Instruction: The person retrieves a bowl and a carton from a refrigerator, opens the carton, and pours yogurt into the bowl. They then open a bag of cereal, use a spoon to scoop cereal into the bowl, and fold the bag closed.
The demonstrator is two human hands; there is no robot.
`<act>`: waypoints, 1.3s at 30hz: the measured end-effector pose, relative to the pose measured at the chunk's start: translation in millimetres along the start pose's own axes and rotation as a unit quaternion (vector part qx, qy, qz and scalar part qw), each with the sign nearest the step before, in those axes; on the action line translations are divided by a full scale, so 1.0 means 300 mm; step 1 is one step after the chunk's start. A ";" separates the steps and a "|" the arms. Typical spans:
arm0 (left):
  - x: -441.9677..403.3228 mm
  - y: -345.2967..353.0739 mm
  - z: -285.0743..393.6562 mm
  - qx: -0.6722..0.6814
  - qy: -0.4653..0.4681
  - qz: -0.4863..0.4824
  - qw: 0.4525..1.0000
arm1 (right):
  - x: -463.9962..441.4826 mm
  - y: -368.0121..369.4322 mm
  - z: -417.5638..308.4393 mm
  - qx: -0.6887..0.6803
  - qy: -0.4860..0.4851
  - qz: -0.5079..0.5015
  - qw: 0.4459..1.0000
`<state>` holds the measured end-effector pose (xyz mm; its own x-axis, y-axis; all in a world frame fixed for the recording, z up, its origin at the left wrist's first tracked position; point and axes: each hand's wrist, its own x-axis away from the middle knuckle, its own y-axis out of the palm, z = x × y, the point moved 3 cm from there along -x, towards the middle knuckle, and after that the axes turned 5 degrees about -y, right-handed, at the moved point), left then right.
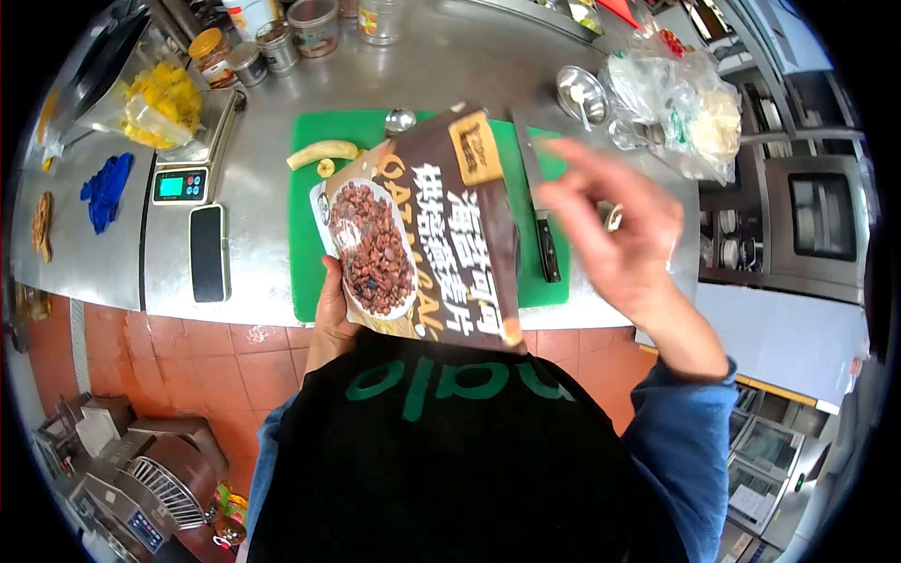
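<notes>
A brown cereal bag [441,225] with a picture of a filled bowl is held up over the green cutting board [305,272]. My left hand [331,305] grips its lower left edge, the thumb on the front. To the right of the bag my right hand [615,225] hangs in the air, blurred, its fingers partly curled; whether it holds anything I cannot make out. A knife [547,246] with a black handle lies on the board between the bag and my right hand. Peeled banana [322,153] pieces and a metal spoon [400,120] are on the board's upper part.
On the steel counter [258,178], a scale [181,186] carries a clear container of yellow fruit [161,103]. Beside it lie a phone [208,253] and a blue cloth [108,192]. Jars [277,47] stand behind; a metal bowl [580,92] and plastic bags [671,103] are at the right.
</notes>
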<state>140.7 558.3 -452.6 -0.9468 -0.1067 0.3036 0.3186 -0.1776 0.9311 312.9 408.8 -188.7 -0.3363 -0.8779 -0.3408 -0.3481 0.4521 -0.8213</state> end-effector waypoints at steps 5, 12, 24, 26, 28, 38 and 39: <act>0.007 0.022 -0.040 0.095 0.033 0.004 0.995 | 0.007 0.053 -0.028 -0.156 0.143 -0.058 0.976; 0.071 -0.169 0.027 -0.461 0.112 0.051 0.879 | 0.001 0.053 -0.090 0.021 -0.074 -0.161 0.984; 0.151 0.641 0.120 -0.861 0.350 -0.120 0.349 | 0.082 0.171 -0.078 0.095 -0.113 -0.199 0.969; 0.138 0.650 0.108 -0.871 0.340 -0.116 0.334 | 0.087 0.146 -0.076 0.064 -0.084 -0.160 0.981; 0.122 0.652 0.095 -0.884 0.326 -0.099 0.319 | 0.120 0.139 -0.045 0.084 -0.070 -0.153 0.982; 0.093 0.652 0.038 -0.900 0.313 -0.150 0.263 | 0.127 0.166 -0.049 0.099 -0.176 -0.134 0.970; 0.092 0.649 0.046 -0.899 0.323 -0.142 0.259 | 0.123 0.162 -0.048 0.101 -0.181 -0.134 0.969</act>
<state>176.0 534.2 -260.2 -0.9234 0.1212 -0.3641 0.2971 -0.3749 -0.8782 270.8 400.6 -234.6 0.0841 -0.9738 -0.2112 -0.1895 0.1924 -0.9628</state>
